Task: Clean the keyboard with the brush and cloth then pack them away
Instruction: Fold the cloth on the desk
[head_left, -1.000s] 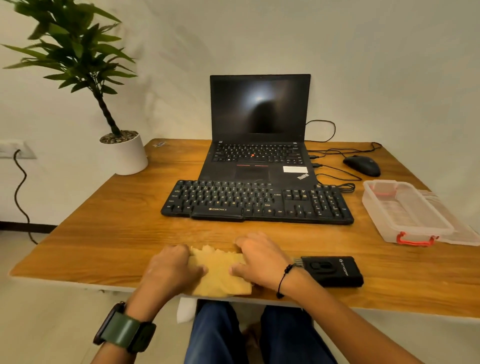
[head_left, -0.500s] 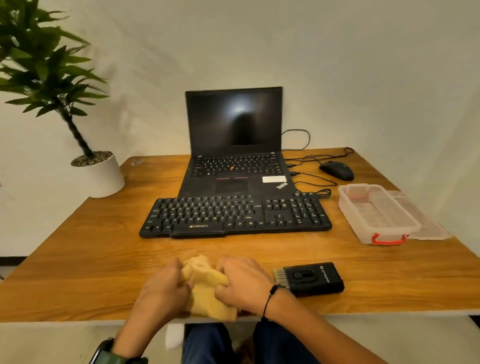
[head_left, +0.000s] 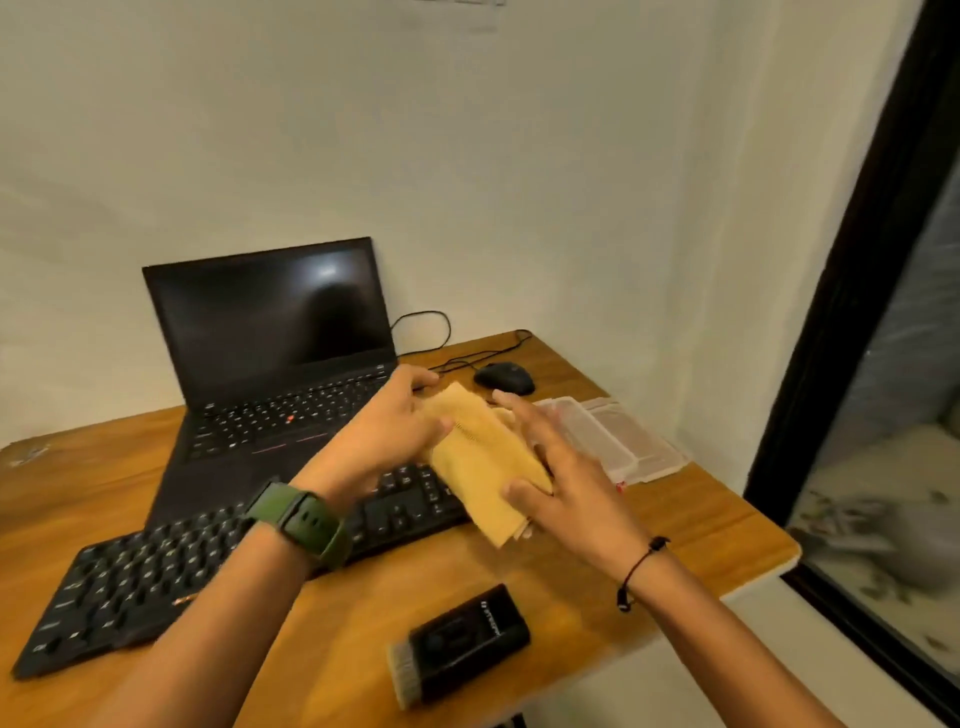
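Looking like the packing-away step, probably: folded cloth (head_left: 483, 457) getting carried toward the clear box (head_left: 613, 441) sitting open at far right, so next move likely needing a clean drop in there without unfolding. Still lying on the desk (head_left: 675, 519): keyboard (head_left: 156, 571) near left, brush (head_left: 460, 642) at the near edge. Hovering above the keyboard's right end, yellow, soft, folded into a neat flat pad. Left hand (head_left: 384, 436) pinching its far end, right hand (head_left: 566, 488) cradling the near end, thumb clamping on top.

Warm dim light is falling; glare is shining on the laptop screen (head_left: 275, 317), and the edges are bending and blurring.
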